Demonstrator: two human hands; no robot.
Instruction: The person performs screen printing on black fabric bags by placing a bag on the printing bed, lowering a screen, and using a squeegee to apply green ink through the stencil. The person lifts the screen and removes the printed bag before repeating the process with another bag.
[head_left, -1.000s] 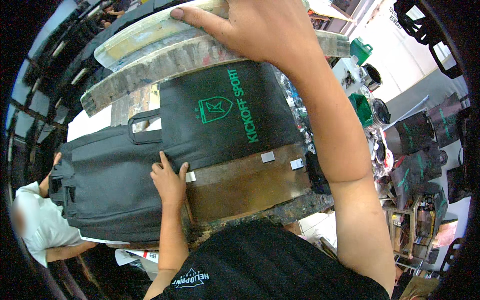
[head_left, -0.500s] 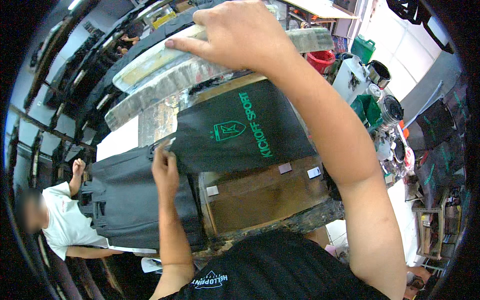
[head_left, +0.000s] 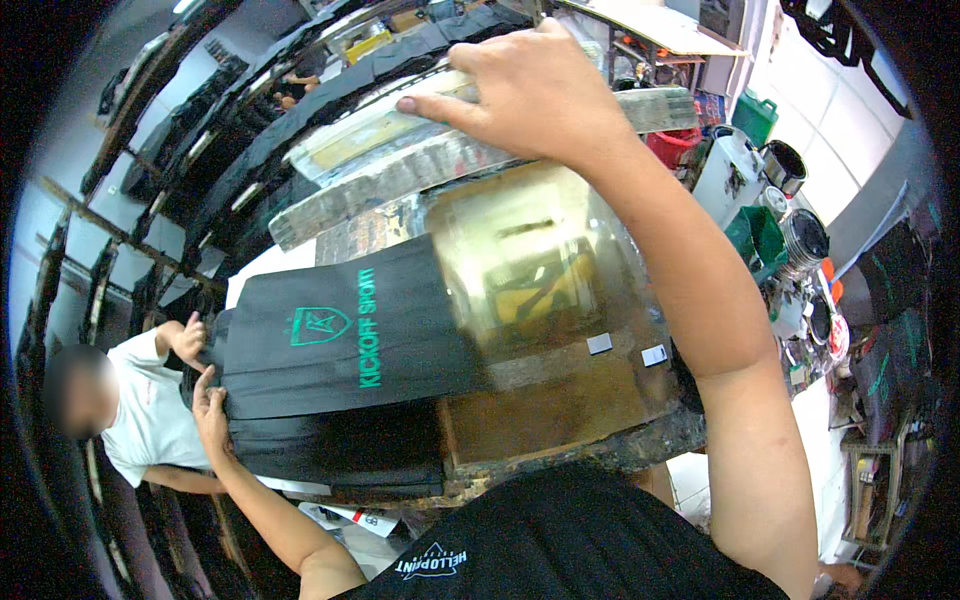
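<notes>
Black fabric piece [head_left: 350, 345] with green print, flat on left part of stained printing board [head_left: 560, 400], partly off it. Raised screen frame [head_left: 420, 170] above; paint buckets [head_left: 790, 220] right; second person in white shirt [head_left: 140, 420] at far left edge of fabric. Versus 0.5 s earlier: fabric slid left, more bare board exposed. Left hand [head_left: 208, 410] fingers pinched on fabric's left edge. Right hand [head_left: 530, 90] spread, pressed on frame, not closed.
</notes>
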